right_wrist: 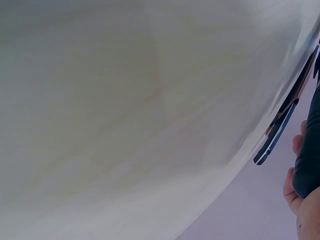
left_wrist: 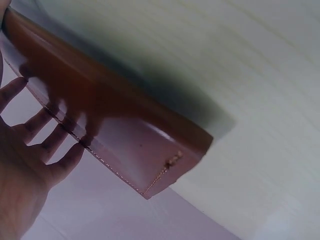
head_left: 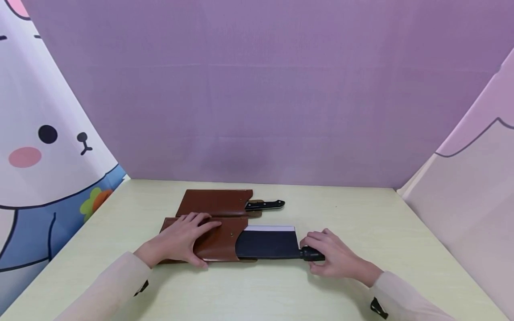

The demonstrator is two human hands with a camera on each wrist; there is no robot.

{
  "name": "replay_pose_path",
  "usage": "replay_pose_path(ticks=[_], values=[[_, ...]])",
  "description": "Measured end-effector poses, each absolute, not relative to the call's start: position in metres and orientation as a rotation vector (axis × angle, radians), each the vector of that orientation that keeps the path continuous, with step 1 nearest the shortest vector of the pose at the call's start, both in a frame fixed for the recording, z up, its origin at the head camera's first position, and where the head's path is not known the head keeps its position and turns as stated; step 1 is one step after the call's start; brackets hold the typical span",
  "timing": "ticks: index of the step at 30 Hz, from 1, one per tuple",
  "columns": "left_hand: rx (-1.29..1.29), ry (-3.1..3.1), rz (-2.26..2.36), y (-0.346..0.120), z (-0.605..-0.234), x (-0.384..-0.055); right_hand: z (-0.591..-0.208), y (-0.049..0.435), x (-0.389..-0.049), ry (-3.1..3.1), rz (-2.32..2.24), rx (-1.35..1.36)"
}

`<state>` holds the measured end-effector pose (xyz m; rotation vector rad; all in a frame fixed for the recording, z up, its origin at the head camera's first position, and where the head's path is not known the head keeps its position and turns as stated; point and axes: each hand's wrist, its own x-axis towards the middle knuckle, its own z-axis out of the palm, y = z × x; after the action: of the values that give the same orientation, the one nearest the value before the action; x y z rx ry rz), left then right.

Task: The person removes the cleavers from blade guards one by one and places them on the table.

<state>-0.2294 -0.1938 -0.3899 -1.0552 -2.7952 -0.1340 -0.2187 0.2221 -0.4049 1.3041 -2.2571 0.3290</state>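
A wide cleaver (head_left: 267, 244) with a dark blade and a pale cutting edge lies partly inside a brown leather sheath (head_left: 221, 249). My right hand (head_left: 333, 254) grips its black handle (right_wrist: 307, 150); the handle's butt shows against the palm in the right wrist view. The front of the blade is hidden in the sheath. My left hand (head_left: 180, 238) rests across the sheath with fingers spread straight, the thumb down at its near edge. In the left wrist view the fingertips touch the stitched edge of the brown sheath (left_wrist: 125, 145).
Just behind lies a second brown sheath (head_left: 214, 203), a knife with a black riveted handle (head_left: 267, 205) sticking out to the right. Both sit on a pale wooden table (head_left: 249, 294). A purple cloth (head_left: 281, 98) hangs at the back, with patterned cloth on both sides.
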Motion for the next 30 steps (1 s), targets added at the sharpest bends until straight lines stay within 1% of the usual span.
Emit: replay_pose_path(ticks=[30], values=[[-1.058, -2.792, -0.142, -0.198, -0.391, -0.231, -0.403, 0.24, -0.217, -2.269, 0.353, 1.265]])
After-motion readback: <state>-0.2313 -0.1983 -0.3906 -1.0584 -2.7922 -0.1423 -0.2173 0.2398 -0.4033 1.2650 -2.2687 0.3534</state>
